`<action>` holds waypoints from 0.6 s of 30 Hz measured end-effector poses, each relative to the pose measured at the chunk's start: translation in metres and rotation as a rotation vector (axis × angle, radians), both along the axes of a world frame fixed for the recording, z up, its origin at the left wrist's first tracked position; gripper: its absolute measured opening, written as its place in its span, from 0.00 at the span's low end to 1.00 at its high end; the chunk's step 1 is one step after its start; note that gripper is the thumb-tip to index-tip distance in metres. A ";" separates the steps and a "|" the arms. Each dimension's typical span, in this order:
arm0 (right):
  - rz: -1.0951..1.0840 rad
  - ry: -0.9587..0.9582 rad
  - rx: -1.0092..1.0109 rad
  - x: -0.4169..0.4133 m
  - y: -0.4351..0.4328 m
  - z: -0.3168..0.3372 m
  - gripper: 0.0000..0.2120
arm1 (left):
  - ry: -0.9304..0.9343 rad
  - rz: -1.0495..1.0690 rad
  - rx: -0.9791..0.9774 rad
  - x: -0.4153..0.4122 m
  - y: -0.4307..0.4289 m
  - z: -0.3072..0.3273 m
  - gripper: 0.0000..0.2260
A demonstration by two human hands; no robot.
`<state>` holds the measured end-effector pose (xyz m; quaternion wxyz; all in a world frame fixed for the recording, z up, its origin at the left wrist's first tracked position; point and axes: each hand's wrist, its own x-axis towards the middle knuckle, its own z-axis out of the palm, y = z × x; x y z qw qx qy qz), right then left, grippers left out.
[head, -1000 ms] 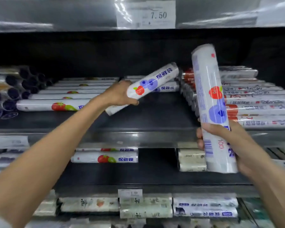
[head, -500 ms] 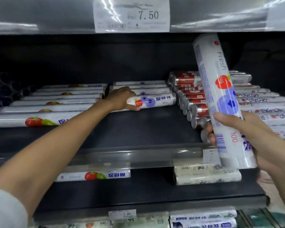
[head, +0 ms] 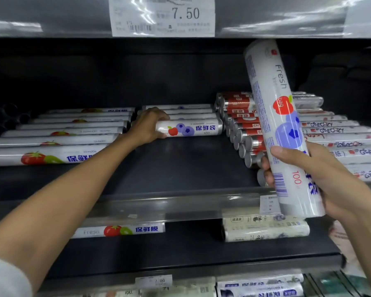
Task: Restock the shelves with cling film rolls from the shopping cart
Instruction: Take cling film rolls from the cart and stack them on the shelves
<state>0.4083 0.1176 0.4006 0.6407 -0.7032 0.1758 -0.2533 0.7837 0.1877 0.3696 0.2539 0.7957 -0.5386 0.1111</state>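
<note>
Well, only the head view to go on. Left of centre, the left hand [head: 147,127] reaches deep into the middle shelf [head: 180,168] and grips the left end of a flat roll [head: 191,129] – fingers curled over the top, thumb tucked under the front. That roll lies crosswise on the shelf, blueberry and apple print facing out, touching more white rolls stacked just behind it.

On the right of the frame, the right hand [head: 321,176] holds a second roll [head: 274,116] nearly upright, tilted a little to the left, in front of the shelf edge. The thumb lies across the front, the fingers wrap round the back, and their tips show at the roll's left side. Its top end nearly reaches the price label [head: 163,16] strip above.

At the left of the shelf lie long tomato rolls [head: 51,142], one in front of another. Right of centre sits a row of red rolls [head: 244,125] with silver ends – and beyond them, more white ones [head: 341,144] with scrawled lettering.

Lower down, the next shelf [head: 180,251] carries one tomato-print roll [head: 120,230] and a pale pack [head: 266,228]. A white sleeve [head: 4,277] shows in the lower left corner.
</note>
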 end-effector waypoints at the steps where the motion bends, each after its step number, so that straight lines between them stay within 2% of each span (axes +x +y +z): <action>1: -0.003 -0.003 -0.006 0.000 0.000 0.000 0.21 | -0.033 0.002 0.006 0.001 -0.001 -0.001 0.25; 11: -0.020 0.034 -0.015 -0.001 -0.002 -0.002 0.22 | -0.045 -0.007 -0.018 0.006 0.000 -0.006 0.26; 14: -0.022 0.071 -0.037 0.000 0.003 0.003 0.22 | -0.068 0.006 0.029 0.001 0.001 -0.005 0.28; 18: -0.029 0.187 -0.143 0.006 0.008 0.022 0.16 | 0.070 0.033 0.036 -0.023 0.021 0.021 0.35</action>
